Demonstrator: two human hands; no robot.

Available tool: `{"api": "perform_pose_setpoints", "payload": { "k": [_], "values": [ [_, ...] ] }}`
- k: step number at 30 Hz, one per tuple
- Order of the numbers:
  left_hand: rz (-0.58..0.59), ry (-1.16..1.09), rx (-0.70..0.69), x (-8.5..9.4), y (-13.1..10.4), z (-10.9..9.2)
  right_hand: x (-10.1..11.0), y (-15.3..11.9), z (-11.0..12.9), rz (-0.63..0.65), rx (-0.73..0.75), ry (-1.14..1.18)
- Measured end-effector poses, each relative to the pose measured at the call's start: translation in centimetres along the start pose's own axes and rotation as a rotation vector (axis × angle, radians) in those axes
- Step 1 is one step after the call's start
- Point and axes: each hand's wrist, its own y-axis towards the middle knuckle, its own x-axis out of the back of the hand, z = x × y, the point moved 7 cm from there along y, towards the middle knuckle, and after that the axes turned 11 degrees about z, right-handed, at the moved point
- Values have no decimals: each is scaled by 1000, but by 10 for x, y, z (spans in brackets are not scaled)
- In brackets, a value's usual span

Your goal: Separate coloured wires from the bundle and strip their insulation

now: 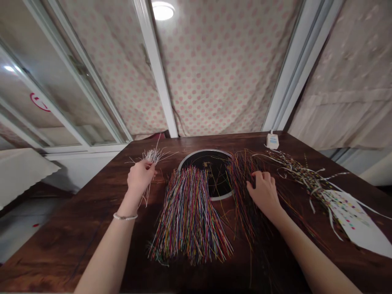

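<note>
My left hand (141, 174) pinches a bunch of thin white strands (153, 156) at the table's left; their ends fan out above the fingers and a few hang below. My right hand (265, 192) rests over a loose pile of dark brown and orange strands (241, 179), thumb apart from the lightly bent fingers, nothing visible in its grip. Between the hands lies a broad, thick bundle of multicoloured thin strands, like cords or wires (191, 212), spread toward me. Its top end overlaps a black round plate with a silver rim (211, 198).
On the right of the dark wooden table (101, 212) lie dotted strips and white ribbons (303, 173) beside a white sheet with coloured dots (358, 220). A small white box (272, 141) stands at the back edge. A dotted curtain (226, 73) hangs behind the window frames.
</note>
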Motion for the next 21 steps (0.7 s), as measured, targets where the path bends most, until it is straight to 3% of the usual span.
{"api": "perform_pose_setpoints", "payload": {
  "k": [1, 3, 5, 8, 9, 11, 14, 15, 18, 21],
  "values": [
    [-24, 155, 86, 5, 7, 15, -2, -4, 10, -7, 62, -1],
    [7, 346, 211, 5, 16, 39, -13, -15, 36, 110, 232, 116],
    [-8, 469, 221, 4, 16, 45, -23, -30, 64, 260, 376, 233],
    [-148, 559, -87, -3, -4, 4, -34, -54, 99, 479, 585, 264],
    [-122, 526, -223, -13, -16, -14, -37, -61, 106, 543, 639, 259],
    [75, 398, -521, -45, -47, -54, -43, -69, 113, 638, 706, 249],
    [374, 272, -870, -100, -103, -101, -50, -68, 109, 671, 702, 239],
    [413, 257, -918, -114, -118, -109, -52, -66, 106, 657, 687, 230],
    [432, 274, -877, -148, -137, -111, -53, -56, 97, 594, 649, 161],
    [427, 320, -826, -165, -142, -101, -50, -47, 87, 512, 589, 78]
  ]
}}
